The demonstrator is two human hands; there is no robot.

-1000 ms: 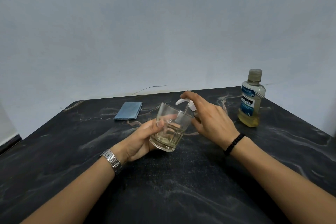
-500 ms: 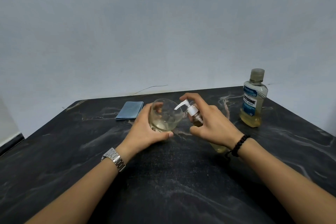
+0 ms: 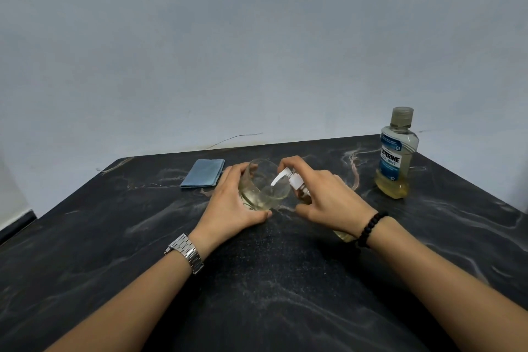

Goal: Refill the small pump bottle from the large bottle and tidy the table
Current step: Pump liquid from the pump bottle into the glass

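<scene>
My left hand (image 3: pixel 233 204) grips a clear drinking glass (image 3: pixel 264 186) tipped with its mouth toward me; a little yellowish liquid lies in it. My right hand (image 3: pixel 328 200) holds the small pump bottle (image 3: pixel 297 184) tilted, with its white nozzle pointing into the glass and my forefinger over the pump head. Most of the small bottle's body is hidden by my palm. The large mouthwash bottle (image 3: pixel 395 154) stands capped at the back right, about a quarter full of yellow liquid.
A folded blue cloth (image 3: pixel 203 173) lies at the back, left of the glass. The dark marbled table (image 3: pixel 143 251) ends at a pale wall behind and drops off at the left and right edges.
My left hand has turned the glass from nearly upright to tipped with its mouth facing me, and lowered it. The pump bottle tilted further toward the glass. The large bottle and cloth stayed put.
</scene>
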